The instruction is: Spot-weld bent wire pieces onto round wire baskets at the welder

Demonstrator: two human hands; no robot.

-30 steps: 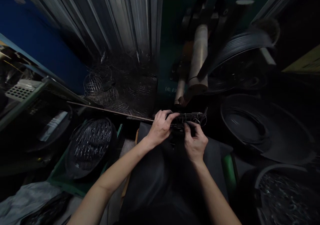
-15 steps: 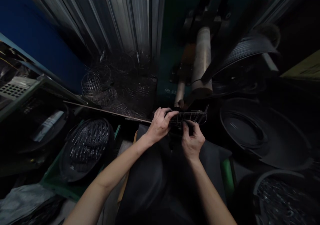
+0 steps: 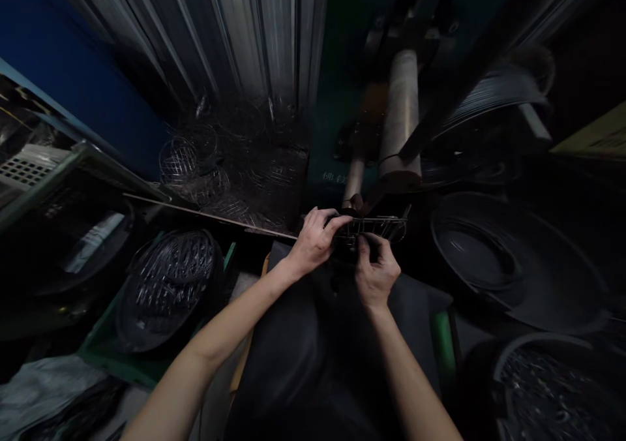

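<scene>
Both hands held a small wire frame [image 3: 374, 227] in front of the machine roller [image 3: 400, 121]. The left hand [image 3: 315, 242] gripped its left end from above; the right hand [image 3: 375, 273] pinched its lower edge. It seemed light, stiff but bendable, best held at the rim wires.

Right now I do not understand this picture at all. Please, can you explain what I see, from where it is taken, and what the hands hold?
The camera sits on a person's head and looks down, so the two bare arms are that person's own. The left hand and the right hand both grip a small wire frame, held just below a machine with a pale cylinder. To the left, a dark tub of loose wire pieces stands in a green crate. Behind it lies a pile of finished wire baskets. To the right is a wide black pan. The room is dim, so small details stay unclear.
</scene>
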